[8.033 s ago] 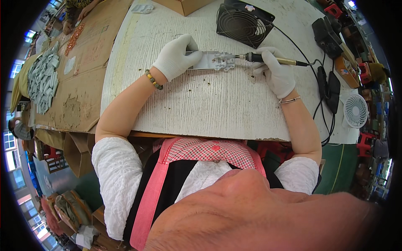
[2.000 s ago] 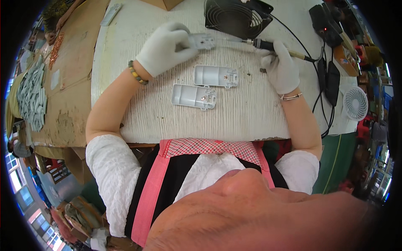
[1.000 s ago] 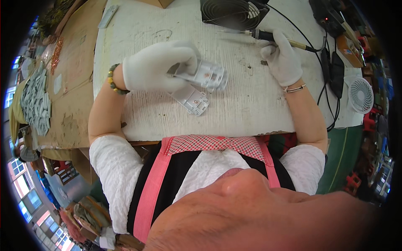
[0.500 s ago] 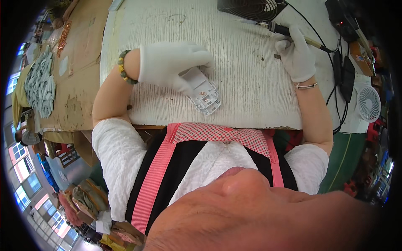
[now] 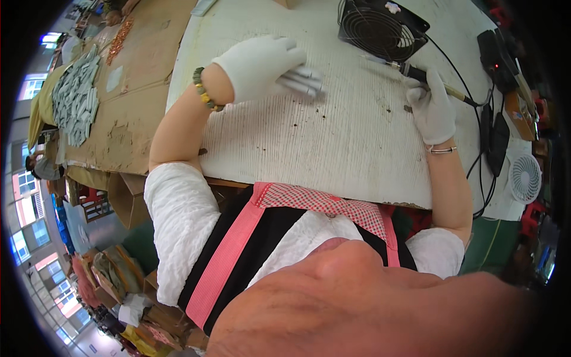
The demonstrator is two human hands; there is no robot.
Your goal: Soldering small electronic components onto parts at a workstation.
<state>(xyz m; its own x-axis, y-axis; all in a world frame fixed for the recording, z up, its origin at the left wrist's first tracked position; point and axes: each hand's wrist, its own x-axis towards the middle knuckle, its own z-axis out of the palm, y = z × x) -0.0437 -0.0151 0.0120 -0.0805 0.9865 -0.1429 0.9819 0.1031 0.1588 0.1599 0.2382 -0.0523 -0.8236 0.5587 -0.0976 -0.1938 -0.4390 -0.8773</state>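
My left hand (image 5: 257,66), in a white glove, is closed on a white plastic housing (image 5: 303,81) and holds it over the table left of centre. The housing is tilted and a little blurred, and part of it is hidden behind the fingers. Farther right, my gloved right hand (image 5: 433,113) grips a soldering iron (image 5: 414,72) by its dark handle. The iron's tip points left, just in front of a black fan (image 5: 380,30) with a wire guard.
The white worktable (image 5: 333,149) has dark specks. Cables (image 5: 476,137) run down its right side by a black soldering station (image 5: 495,59) with a red light. A small white fan (image 5: 524,178) stands at right. Grey-white parts (image 5: 74,98) lie heaped on the brown table at left.
My left hand has lifted the housing away from my body and tipped it. The right hand keeps its grip on the soldering iron with little movement. The whole view has shifted slightly.
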